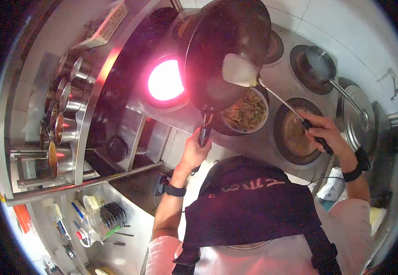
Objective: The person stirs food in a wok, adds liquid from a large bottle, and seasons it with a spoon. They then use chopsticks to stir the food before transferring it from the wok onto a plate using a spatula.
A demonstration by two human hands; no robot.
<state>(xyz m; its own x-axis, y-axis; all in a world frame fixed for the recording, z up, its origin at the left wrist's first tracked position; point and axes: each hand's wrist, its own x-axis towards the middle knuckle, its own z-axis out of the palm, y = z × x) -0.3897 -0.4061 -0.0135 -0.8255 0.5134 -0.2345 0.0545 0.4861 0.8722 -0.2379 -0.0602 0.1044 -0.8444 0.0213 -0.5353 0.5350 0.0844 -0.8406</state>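
Note:
My left hand is closed around the black handle of a large dark wok. The wok is tilted up, its lower edge overlapping a white bowl filled with cooked food in green and brown pieces. In my right hand is the black grip of a spatula with a thin metal shaft. Its broad white blade lies against the inside of the wok, above the bowl. Below my right hand, a dark round pan holds brownish liquid.
Left of the wok, a burner glows bright pink-white. A ladle rests over another burner at the upper right, near a lidded metal pot. Several steel containers line the left shelf. A plastic jug stands at lower left.

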